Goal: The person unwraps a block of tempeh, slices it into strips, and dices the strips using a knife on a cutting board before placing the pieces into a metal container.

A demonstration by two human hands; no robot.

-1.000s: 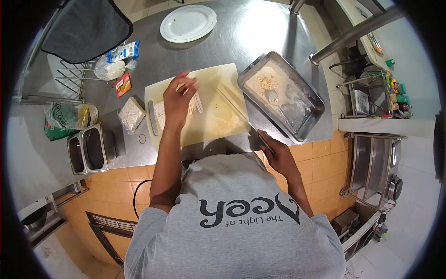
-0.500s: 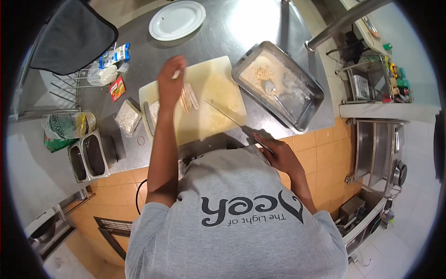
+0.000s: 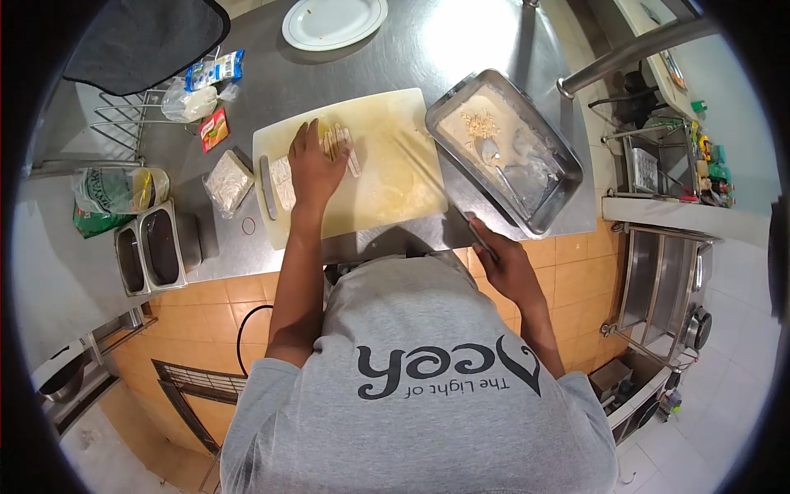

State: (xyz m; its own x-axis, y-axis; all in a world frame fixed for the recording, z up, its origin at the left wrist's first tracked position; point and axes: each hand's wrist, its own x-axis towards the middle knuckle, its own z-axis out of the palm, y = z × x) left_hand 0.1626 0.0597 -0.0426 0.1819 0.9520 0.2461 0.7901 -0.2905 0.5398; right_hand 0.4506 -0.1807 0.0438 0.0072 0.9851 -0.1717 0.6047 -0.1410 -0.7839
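Observation:
My left hand (image 3: 317,169) lies palm down over the left half of the cream cutting board (image 3: 387,198), its fingers slightly apart. Pale strips (image 3: 354,160) show beside and beyond its fingers, and a pale piece (image 3: 282,183) rests to its left, partly hidden by the wrist. At the table's front edge, my right hand (image 3: 508,267) is closed round the handle of a knife (image 3: 461,212). The knife's blade, blurred, points up and left over the board's right part. Right of the board, a metal tray (image 3: 563,165) holds pale powder, small bits and a spoon (image 3: 489,151).
A white plate (image 3: 335,23) stands at the table's far edge. On the left are a wrapped pale block (image 3: 229,183), a red packet (image 3: 214,130), a blue packet (image 3: 216,70), a wire rack (image 3: 123,119) and metal containers (image 3: 160,247). A metal post (image 3: 613,70) rises at right.
My left hand, raised with a small pale piece at its fingers half a second ago, has come down onto the board among the strips. My right hand keeps the knife, whose blade is now blurred.

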